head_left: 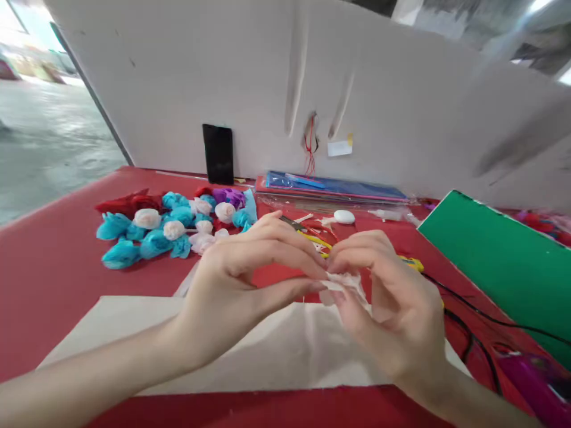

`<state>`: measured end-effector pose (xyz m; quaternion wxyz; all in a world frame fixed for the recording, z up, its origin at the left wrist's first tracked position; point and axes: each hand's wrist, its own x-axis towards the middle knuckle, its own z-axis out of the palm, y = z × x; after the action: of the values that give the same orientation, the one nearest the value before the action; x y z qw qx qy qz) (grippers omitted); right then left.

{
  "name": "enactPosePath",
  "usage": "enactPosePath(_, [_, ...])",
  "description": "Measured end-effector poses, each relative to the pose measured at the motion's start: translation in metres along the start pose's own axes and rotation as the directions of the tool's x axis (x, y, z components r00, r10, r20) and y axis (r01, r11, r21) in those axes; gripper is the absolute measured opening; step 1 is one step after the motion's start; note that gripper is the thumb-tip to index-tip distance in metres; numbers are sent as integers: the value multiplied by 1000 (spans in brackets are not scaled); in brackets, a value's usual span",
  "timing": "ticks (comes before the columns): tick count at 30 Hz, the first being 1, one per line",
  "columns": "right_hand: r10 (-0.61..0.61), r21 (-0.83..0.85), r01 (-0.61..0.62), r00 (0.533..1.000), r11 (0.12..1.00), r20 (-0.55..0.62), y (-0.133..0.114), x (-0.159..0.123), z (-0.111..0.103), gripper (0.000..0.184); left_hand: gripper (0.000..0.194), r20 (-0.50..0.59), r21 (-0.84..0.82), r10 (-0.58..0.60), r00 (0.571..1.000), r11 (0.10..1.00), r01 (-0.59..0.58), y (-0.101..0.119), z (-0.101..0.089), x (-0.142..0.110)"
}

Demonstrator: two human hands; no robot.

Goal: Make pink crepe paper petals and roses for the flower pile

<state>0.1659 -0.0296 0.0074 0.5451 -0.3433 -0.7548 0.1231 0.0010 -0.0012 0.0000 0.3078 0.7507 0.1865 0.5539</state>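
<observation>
My left hand (241, 273) and my right hand (388, 297) meet above a cream sheet (134, 321) on the red table (53, 267). Between their fingertips sits a small crumpled piece of white tissue paper (343, 284). Both hands pinch it, left thumb and fingers from the left, right fingers curled round it from the right. Part of the tissue is hidden behind my right fingers.
A pile of blue, white, red and purple paper flowers (173, 226) lies at the back left. A black phone (218, 153) leans on the white wall. Packed coloured sheets (330, 187), a green board (504, 261), black cables (473, 321) and scissors (294, 224) lie behind and right.
</observation>
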Motion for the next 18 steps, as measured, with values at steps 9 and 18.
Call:
enactPosePath(9, [-154,-114,144,985,983,-80,-4,-4,1,18,20,-80,-192,-297,952,941,277,8,9,-2])
enactPosePath(18, [-266,-196,240,957,951,-119,-4,-3,1,22,7,27,-250,-315,949,917,312,7,7,0])
